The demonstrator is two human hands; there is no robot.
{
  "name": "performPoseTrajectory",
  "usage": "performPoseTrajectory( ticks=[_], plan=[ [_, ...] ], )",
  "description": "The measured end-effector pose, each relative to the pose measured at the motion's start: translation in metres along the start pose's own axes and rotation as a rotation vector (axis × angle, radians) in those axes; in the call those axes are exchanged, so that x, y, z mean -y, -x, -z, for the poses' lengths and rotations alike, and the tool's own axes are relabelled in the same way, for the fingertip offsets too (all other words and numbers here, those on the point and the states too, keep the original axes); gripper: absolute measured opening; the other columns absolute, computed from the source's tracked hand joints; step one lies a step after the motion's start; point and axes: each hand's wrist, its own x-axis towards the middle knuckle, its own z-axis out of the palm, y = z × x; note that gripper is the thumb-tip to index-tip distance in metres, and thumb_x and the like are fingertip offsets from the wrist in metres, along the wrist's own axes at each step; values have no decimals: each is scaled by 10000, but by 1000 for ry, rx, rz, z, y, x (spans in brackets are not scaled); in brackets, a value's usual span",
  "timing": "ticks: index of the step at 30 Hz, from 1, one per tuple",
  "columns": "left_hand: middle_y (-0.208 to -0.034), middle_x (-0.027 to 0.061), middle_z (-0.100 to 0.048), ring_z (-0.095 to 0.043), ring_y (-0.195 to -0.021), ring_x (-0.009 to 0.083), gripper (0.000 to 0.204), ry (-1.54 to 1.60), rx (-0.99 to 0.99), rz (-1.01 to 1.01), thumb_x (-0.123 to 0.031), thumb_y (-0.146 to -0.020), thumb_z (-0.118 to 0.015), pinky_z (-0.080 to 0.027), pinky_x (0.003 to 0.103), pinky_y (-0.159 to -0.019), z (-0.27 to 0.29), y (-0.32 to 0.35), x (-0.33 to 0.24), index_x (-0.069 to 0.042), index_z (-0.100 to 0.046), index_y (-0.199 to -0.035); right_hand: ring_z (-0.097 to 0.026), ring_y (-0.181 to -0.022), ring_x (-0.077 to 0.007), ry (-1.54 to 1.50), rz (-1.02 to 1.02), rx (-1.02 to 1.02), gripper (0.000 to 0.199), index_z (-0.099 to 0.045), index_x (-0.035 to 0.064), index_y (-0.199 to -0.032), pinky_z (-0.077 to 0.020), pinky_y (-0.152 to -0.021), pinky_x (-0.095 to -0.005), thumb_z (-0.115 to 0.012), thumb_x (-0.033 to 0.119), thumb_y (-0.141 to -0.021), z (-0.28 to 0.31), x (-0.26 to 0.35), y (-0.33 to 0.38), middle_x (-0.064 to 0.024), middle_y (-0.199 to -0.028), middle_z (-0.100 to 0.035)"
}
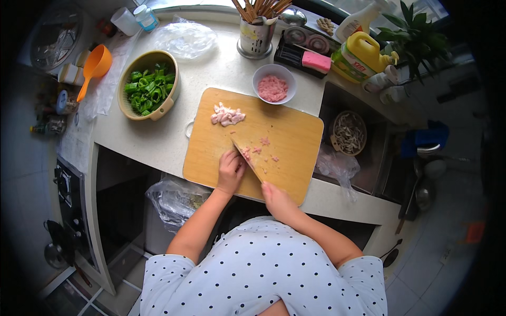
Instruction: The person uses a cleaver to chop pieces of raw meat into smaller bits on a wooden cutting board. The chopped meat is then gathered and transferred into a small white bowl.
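My right hand (278, 201) grips the handle of a kitchen knife (252, 165), whose blade slants across the wooden cutting board (295, 131) toward the upper left. Close against the blade's left side, my left hand (231, 169) rests on the board with its fingers curled; whatever lies under the fingertips is hidden. Small bits of chopped raw meat (256, 150) are scattered along the right side of the blade. A pile of pale pink raw meat pieces (227, 115) sits at the board's upper left. Just past the far edge stands a white bowl (292, 79) of minced meat (272, 88).
A beige basket (174, 97) of cut green peppers stands left of the board. Behind are a plastic bag (184, 39), a utensil holder (255, 39) and a pink sponge (316, 61). At right, the sink (329, 105) holds a strainer of pale strips (349, 134).
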Motion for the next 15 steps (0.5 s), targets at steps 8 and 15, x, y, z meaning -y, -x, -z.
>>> performPoseTrajectory(
  ticks=[8,15],
  plan=[
    [-1052,167,-632,-553,-1074,368,291,-21,27,-21,20,-696,-693,-455,429,-908,-2,5,8,4,-662,-986,-589,-839,-496,7,34,-30,401,-603,-16,-994,-471,-739,-539,-390,323,-1011,6,-5,7,-307,-895,-617],
    [-1107,168,-624,-565,-1088,368,274,140,99,23,33,-729,-701,-465,422,-931,29,2,-20,10,-653,-998,-592,-864,-472,-49,13,-29,468,-599,-30,-985,-464,-744,-518,-344,362,-1018,3,-11,-18,-294,-890,-621]
  ],
)
